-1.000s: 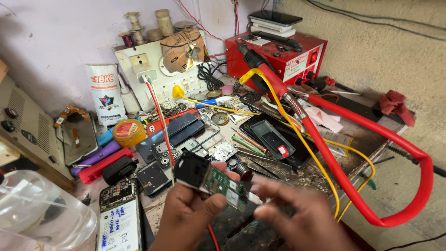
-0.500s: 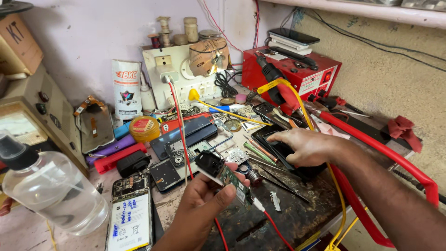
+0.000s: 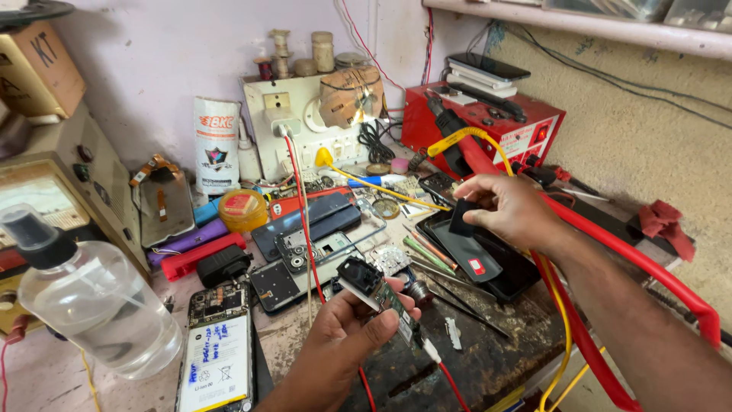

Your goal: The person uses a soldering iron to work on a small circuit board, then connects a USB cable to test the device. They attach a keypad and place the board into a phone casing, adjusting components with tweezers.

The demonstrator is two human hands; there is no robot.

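Observation:
My left hand (image 3: 335,343) holds a small green circuit board with a black camera module (image 3: 377,288) above the cluttered workbench, near its front edge. My right hand (image 3: 507,210) is raised over the right side of the bench and pinches a small flat black part (image 3: 460,219) between thumb and fingers. Directly below that hand lies a dark phone back cover with a red sticker (image 3: 467,257). An opened phone frame (image 3: 309,255) lies just behind the board.
A clear plastic bottle (image 3: 91,305) stands at the left beside an open phone showing its battery (image 3: 217,358). A red power supply (image 3: 488,122) sits at the back right. Red and yellow cables (image 3: 579,229) cross the right side; tweezers and tools (image 3: 442,263) lie mid-bench.
My right hand has lifted off the dark cover on the bench and now holds a small black part in the air. The left hand keeps the board, raised slightly.

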